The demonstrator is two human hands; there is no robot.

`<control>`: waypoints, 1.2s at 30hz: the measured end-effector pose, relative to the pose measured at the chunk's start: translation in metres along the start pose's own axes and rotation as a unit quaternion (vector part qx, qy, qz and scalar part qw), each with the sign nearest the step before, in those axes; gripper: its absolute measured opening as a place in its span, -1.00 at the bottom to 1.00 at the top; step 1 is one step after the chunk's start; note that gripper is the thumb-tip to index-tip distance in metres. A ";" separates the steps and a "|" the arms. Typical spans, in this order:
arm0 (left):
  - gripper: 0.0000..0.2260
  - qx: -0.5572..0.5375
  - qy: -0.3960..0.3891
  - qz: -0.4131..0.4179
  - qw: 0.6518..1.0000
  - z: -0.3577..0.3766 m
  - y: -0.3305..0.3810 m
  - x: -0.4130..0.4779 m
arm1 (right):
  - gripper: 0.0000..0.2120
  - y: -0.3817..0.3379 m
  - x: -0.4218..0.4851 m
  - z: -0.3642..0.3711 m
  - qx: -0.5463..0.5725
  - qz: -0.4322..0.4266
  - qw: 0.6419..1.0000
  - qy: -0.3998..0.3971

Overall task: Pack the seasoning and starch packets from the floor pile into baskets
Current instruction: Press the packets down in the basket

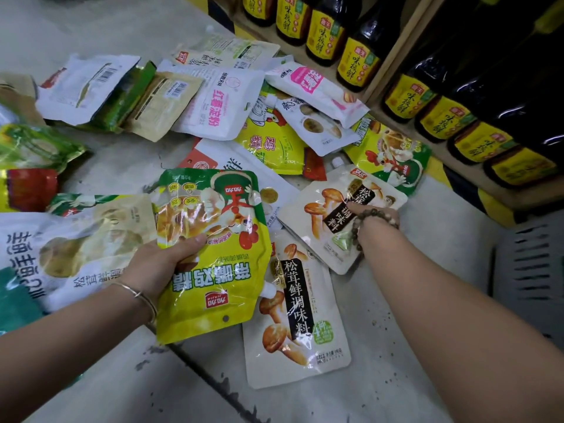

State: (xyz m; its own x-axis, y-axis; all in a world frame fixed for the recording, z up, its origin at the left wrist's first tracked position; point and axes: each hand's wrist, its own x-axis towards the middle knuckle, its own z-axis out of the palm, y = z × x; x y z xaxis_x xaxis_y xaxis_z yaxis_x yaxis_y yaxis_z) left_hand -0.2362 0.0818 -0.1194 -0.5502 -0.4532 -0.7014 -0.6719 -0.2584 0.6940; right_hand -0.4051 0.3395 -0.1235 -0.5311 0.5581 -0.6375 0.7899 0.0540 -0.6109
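Left hand (158, 264) grips yellow pouch (213, 270) at its left edge, thumb curled over the front and fingers behind, so the pouch is held up off the floor (396, 346) and tilted, print upside down. Thin bangle (143, 296) on left wrist. Right hand (378, 213) reaches to a white mushroom pouch (323, 215) lying on the floor. Its thumb rests on the pouch face, fingers hidden behind the wrist, so cannot tell if it grips. Bead bracelet (355, 233) on right wrist. Second mushroom pouch (299, 315) lies flat between the arms, partly under the yellow pouch. More packets are scattered on the floor beyond, incl. pink-lettered starch packet (219, 108). Sauce bottles (357, 62) stand on the shelf at right.
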 end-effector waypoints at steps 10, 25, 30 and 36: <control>-0.75 0.011 -0.026 0.021 0.999 0.000 0.013 -0.003 | -0.72 0.008 -0.034 -0.021 0.090 -0.140 0.985 -0.050; -0.61 -0.022 -0.093 0.041 0.995 0.023 0.048 -0.033 | -0.64 -0.005 -0.070 -0.074 0.059 -0.266 0.928 -0.253; -0.63 -0.029 -0.098 0.033 0.994 0.030 0.073 -0.045 | -0.65 -0.021 -0.078 -0.083 0.096 -0.249 0.936 -0.231; -0.16 0.013 -0.109 -0.004 0.994 0.021 0.124 -0.117 | -0.65 -0.049 -0.134 -0.139 0.107 -0.209 0.955 -0.183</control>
State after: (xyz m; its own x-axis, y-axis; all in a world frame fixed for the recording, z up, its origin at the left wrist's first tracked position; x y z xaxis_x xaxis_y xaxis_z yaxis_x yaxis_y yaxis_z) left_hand -0.2655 0.1206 0.0449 -0.6375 -0.2549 -0.7271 -0.6877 -0.2371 0.6862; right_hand -0.3305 0.3775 0.0573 -0.8887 0.1967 -0.4141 0.4255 0.0176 -0.9048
